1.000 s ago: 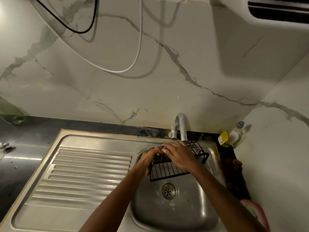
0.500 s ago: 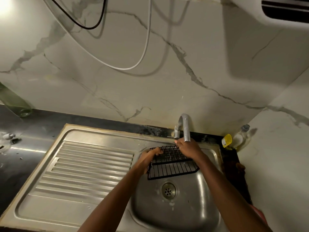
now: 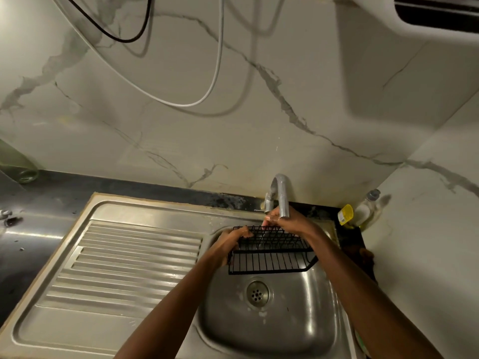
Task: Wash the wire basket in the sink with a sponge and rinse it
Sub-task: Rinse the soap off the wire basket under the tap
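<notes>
White marble-veined wall panels (image 3: 233, 130) meet in a corner; a white cable (image 3: 217, 60) and black cable (image 3: 124, 38) hang above the dark surface (image 3: 39, 203).

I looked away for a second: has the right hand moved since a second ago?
Yes. The right hand has left the basket top and gone back toward the wall, up to the tap, where it now sits at the spout.

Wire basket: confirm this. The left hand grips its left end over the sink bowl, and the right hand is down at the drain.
Not quite. The head view shows the left hand gripping the wire basket at its left end over the sink bowl, but the right hand is up at the faucet, not at the drain.
</notes>
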Motion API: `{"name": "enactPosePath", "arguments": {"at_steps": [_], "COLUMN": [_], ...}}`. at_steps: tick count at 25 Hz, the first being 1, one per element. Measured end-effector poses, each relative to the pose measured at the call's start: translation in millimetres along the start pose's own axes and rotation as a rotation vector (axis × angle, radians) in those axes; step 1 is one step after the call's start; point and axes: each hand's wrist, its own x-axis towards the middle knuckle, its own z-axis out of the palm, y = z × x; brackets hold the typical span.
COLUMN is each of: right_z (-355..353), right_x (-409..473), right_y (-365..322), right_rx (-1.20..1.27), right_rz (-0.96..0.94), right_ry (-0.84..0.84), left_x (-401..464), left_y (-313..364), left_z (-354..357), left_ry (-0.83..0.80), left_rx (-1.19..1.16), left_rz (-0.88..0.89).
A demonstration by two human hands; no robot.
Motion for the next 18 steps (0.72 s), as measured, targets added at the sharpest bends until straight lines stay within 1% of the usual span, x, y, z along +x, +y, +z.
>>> {"name": "enactPosePath", "arguments": {"at_steps": [4, 6, 8, 10, 12, 14, 18], "right_z": [-6, -8, -10, -8, -1, 11, 36], "right_x": [-5, -2, 1, 10, 29, 53, 90], "right_y": [2, 10, 15, 18, 27, 37, 35], "right_rx": [0.021, 0.093, 0.23, 0.295, 0.238, 0.096, -0.165], "right_rz": [-0.015, -0.038, -0.044, -0.06, -0.104, -0.116, 0.022], "right_ry": [-0.034, -0.04, 0.001, 0.071, 0.083, 0.023, -0.106], "left_x": [0, 0, -1, -1, -2, -2, -5], "left_y": [1, 2, 4, 4, 2, -1, -3], "left_z": [1, 1, 1, 0, -4, -8, -16], "left_ry": [-0.01, -0.024, -0.031, -0.016, -0.006, -0.005, 0.003], "left_rx": [0.002, 0.007, 0.008, 0.029, 0.038, 0.028, 0.002], "left_rz": [-0.011, -0.004, 0.004, 0.001, -0.015, -0.03, 0.036]}}
